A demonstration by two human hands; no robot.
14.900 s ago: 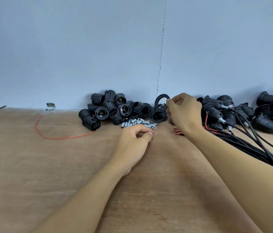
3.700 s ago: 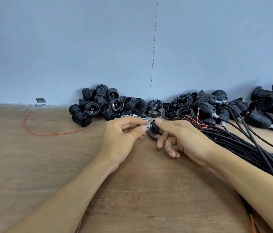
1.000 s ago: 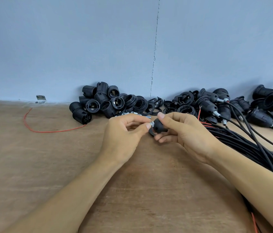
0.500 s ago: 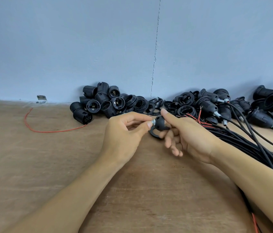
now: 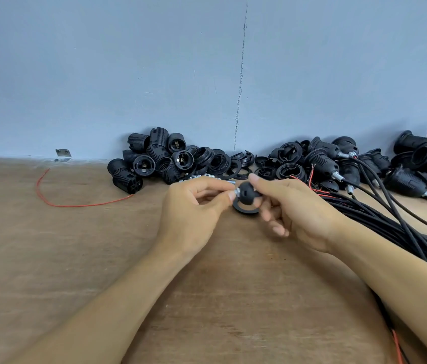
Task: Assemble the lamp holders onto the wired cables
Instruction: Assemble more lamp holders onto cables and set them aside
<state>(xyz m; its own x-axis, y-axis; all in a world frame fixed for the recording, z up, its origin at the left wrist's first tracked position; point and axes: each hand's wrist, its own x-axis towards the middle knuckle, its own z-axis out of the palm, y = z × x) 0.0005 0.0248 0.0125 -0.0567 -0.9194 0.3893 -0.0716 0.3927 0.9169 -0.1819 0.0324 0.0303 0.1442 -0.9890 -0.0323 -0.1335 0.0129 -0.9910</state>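
My right hand [image 5: 293, 210] pinches a black domed lamp-holder cap [image 5: 246, 193] between forefinger and thumb, its other fingers spread. My left hand [image 5: 194, 208] pinches a small silver threaded fitting [image 5: 235, 191] at the cap's left end. A black ring [image 5: 245, 208] lies on the table just under the cap. A bundle of black cables [image 5: 391, 227] with red wire ends runs off to the right, under my right forearm.
A pile of black lamp-holder bodies [image 5: 154, 158] and rings [image 5: 233, 166] sits against the blue wall. Holders with cables attached [image 5: 338, 164] lie at the right. A loose red wire [image 5: 76, 203] lies at the left. Small silver fittings [image 5: 196, 177] lie behind my left hand.
My right hand's lower fingers have opened and closed on the cap while the left stays pinched on the silver fitting; both hands stay in the same place above the ring.
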